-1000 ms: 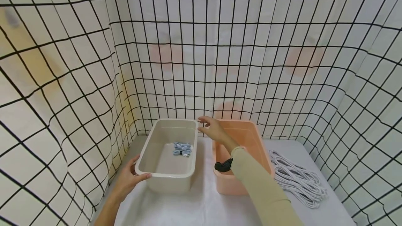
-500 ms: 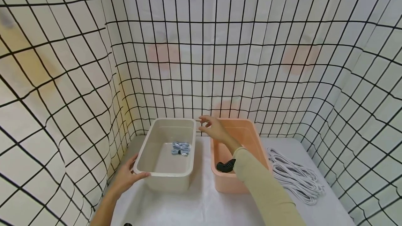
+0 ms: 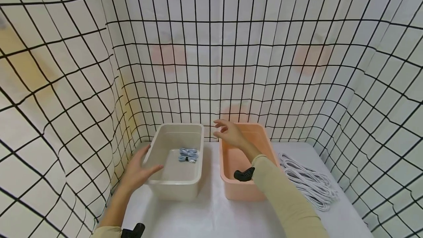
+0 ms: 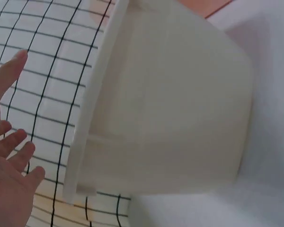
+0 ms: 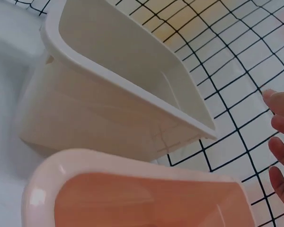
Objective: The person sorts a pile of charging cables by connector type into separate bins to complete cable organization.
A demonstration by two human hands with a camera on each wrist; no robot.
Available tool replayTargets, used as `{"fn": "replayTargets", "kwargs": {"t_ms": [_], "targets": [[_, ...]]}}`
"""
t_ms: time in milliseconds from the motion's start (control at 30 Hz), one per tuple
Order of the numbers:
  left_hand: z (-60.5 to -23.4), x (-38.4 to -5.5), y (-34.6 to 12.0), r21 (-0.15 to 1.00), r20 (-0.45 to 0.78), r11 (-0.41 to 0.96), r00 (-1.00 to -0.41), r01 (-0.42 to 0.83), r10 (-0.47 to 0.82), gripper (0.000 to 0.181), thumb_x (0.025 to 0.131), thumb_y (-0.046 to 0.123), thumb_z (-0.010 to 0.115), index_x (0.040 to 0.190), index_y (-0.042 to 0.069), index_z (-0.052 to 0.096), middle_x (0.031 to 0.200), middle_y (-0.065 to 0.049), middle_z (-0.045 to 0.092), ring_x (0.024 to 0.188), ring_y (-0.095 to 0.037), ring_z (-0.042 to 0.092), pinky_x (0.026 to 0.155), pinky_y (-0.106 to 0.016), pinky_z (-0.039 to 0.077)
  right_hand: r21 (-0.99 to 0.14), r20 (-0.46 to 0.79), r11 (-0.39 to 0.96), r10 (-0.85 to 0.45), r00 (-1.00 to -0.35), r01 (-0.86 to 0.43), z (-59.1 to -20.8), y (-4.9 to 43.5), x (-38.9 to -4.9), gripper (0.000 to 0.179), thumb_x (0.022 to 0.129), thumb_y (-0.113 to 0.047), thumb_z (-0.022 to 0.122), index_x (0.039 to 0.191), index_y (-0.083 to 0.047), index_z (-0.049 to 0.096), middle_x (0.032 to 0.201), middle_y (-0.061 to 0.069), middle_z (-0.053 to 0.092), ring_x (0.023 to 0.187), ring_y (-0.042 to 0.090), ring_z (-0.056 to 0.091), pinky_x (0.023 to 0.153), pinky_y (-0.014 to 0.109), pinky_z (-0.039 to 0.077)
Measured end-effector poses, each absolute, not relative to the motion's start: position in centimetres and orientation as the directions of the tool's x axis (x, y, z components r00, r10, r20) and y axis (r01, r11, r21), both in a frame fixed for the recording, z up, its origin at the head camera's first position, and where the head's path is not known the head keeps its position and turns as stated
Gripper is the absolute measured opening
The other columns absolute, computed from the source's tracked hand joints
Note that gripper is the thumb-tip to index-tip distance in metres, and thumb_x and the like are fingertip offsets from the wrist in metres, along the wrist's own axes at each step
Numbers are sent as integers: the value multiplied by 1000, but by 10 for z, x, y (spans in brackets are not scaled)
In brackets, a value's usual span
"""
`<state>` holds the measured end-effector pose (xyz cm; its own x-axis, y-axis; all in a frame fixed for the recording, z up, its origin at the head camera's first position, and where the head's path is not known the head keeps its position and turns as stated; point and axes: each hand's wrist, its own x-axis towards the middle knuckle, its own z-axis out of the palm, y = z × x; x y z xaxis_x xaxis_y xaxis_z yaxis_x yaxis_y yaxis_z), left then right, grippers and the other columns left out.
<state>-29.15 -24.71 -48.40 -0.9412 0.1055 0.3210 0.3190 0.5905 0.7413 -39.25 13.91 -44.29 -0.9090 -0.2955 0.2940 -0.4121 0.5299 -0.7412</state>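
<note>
Left hand [image 3: 137,172] and right hand [image 3: 231,134] spread, holding nothing; cable [image 3: 188,155] inside the cream bin [image 3: 175,182].
Even grips on opposite rims should keep it level. Left is by its near-left corner; right is near the orange bin [image 3: 242,191], which crowds that side. Rope [image 3: 307,181] lies rightward, netting [image 3: 209,21] behind.

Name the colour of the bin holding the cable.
That bin is off-white, clearest in the head view.

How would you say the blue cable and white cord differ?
The blue cable lies inside the cream bin; the white cord lies on the table beside the peach bin. The cable is a smaller bundle than the cord. A black band shows on the cable, none on the cord. Both are gathered in loops.
</note>
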Motion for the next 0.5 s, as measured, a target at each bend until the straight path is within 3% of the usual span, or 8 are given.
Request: {"fn": "replayTargets", "kwargs": {"t_ms": [200,333,500], "targets": [[-483,-301,-221,758,336,528,-923,384,188,96,85,27,88,158,-5,32,159,-26,37,145,-43,35,117,-58,30,-747,311,527,-260,-914,-404,-442,153,-387,52,97,-22,75,145,-11,59,130,12,65,106,26,61,83,44,56],[-481,-303,-207,754,354,510,-910,413,214,96,84,25,88,157,-6,34,157,-27,40,144,-45,38,115,-59,33,-751,291,537,-253,-923,-384,-442,159,-381,53,97,-27,75,146,-13,59,131,9,65,107,25,61,82,41,56],[-479,-306,-193,748,365,496,-898,440,246,97,83,24,89,156,-8,33,156,-29,40,142,-46,39,114,-61,35,-774,277,515,-247,-928,-369,-442,165,-374,53,98,-24,74,147,-12,57,135,16,63,108,28,60,81,42,56]]}}
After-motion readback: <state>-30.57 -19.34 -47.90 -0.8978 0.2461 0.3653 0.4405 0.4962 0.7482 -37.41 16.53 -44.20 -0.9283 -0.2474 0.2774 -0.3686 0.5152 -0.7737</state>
